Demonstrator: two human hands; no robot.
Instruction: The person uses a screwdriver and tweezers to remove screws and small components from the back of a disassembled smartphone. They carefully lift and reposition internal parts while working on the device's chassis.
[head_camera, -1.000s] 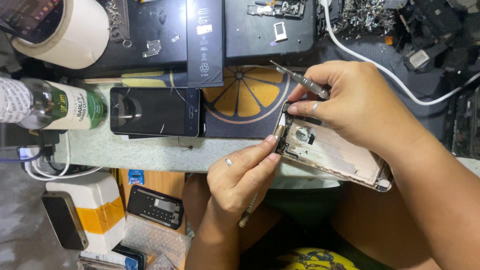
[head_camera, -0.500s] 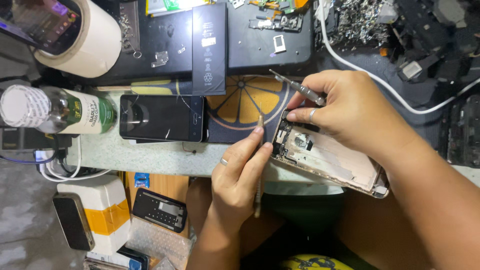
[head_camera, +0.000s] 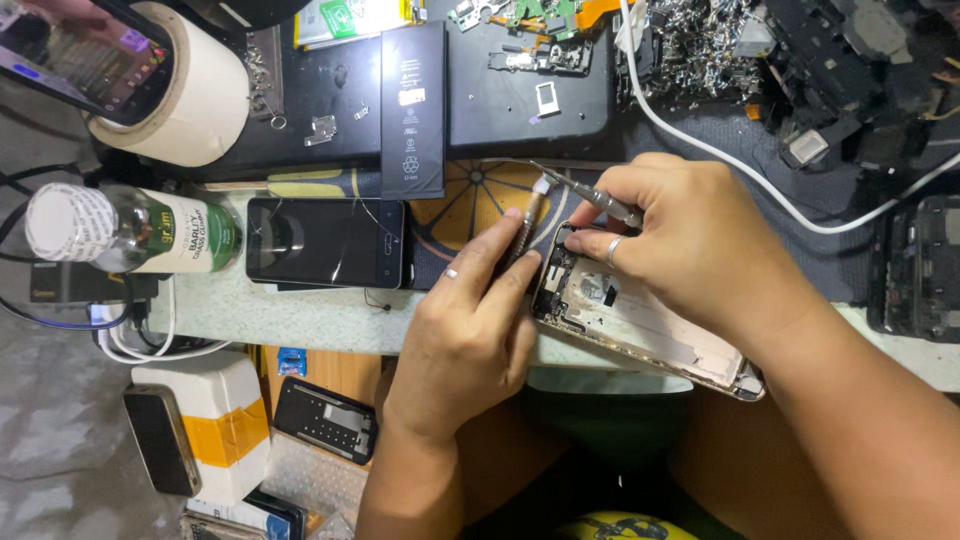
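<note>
Left hand (head_camera: 470, 320) higher, on phone shell (head_camera: 640, 325)

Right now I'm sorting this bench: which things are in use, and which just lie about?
In use: left hand, screwdriver, right hand, tweezers, opened phone shell.

Lying about: black battery, cracked phone, bottle, tape roll, white cable, circuit board.

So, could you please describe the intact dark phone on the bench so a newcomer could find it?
Start at the big roll of tape at the far left, then drop to the bottle lying on its side. The dark phone lies flat just right of it, whole and cracked-screened, unlike the gutted phone shell under the hands.
</note>
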